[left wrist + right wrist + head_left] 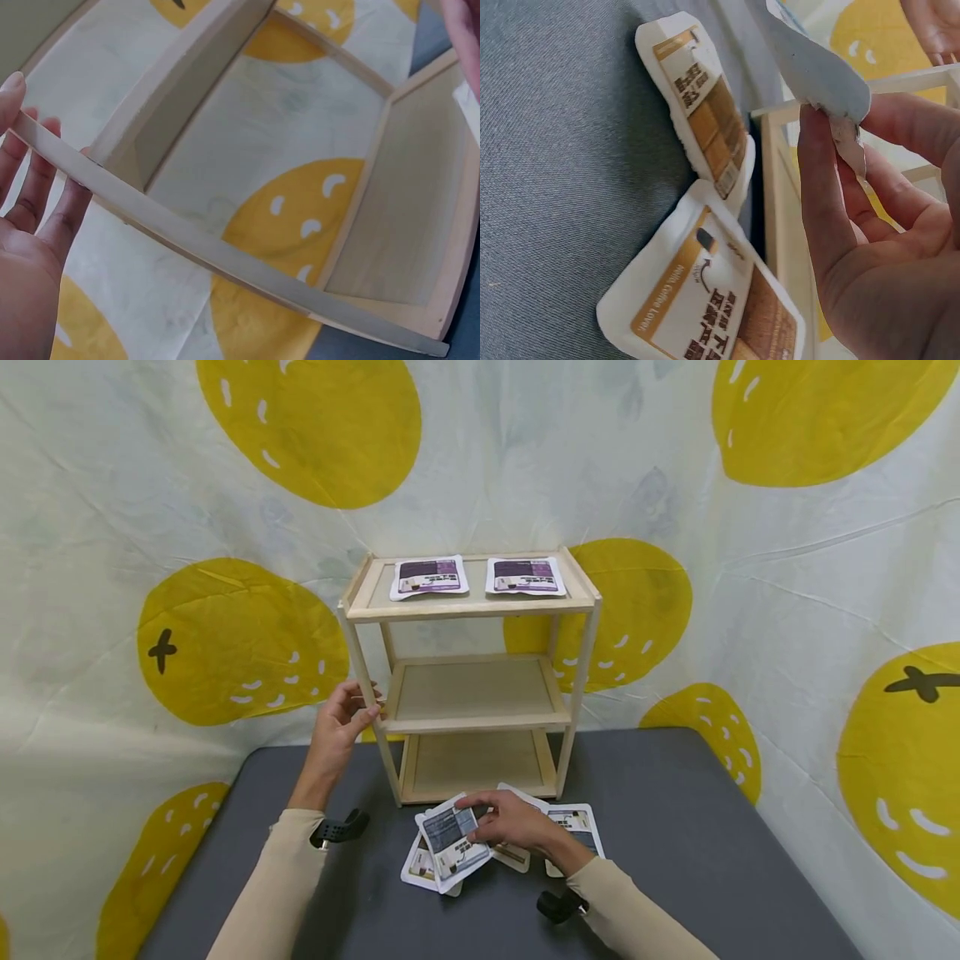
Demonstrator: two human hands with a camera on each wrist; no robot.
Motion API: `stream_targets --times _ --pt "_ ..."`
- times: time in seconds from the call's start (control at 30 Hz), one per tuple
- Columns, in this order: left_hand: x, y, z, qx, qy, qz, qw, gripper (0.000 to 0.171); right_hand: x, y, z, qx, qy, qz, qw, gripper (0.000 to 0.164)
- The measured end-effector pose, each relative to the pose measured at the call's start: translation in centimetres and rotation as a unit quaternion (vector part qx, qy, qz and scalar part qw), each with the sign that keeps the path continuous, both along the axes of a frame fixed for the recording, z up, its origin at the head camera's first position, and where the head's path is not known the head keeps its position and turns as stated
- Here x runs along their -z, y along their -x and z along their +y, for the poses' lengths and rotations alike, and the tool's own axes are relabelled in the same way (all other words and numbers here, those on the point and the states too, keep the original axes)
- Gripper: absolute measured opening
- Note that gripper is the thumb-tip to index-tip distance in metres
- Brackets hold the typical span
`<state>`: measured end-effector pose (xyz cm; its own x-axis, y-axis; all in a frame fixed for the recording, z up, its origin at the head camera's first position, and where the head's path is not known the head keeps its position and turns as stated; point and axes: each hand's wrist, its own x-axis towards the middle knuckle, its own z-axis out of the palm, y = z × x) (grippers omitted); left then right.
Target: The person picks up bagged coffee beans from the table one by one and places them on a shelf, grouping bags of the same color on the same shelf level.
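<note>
A pale wooden three-tier shelf (472,725) stands on the grey table. My left hand (337,727) grips its left front post (225,255) near the middle tier, thumb on one side and fingers on the other. In front of the shelf, my right hand (517,822) pinches a white packet with a dark grey-blue label (453,843), which is tilted above other packets. The right wrist view shows this held packet (810,67) from its plain side, between thumb and fingers. Below it lie two brown-labelled packets (705,112), overlapping at their ends.
Two purple-labelled packets (429,577) lie side by side on the top tier. Another dark-labelled packet (577,822) rests on the table (675,860) to the right, partly behind my right wrist. A white cloth with yellow fruit print (247,643) hangs behind and around the table.
</note>
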<state>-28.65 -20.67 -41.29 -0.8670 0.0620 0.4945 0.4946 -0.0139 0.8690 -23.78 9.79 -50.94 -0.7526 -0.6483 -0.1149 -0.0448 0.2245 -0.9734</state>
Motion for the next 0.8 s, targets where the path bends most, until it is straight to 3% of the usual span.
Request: stream_targets --times 0.27,0.8 --pt "-0.2 -0.2 0.0 0.003 -0.006 0.001 1.0 0.036 -1.0 -0.2 0.3 -0.008 0.039 -0.015 0.999 0.058" --pt "0.1 -0.1 0.0 -0.005 -0.005 0.0 1.0 0.034 -4.0 -0.5 1.2 -0.007 0.059 0.001 0.998 0.059"
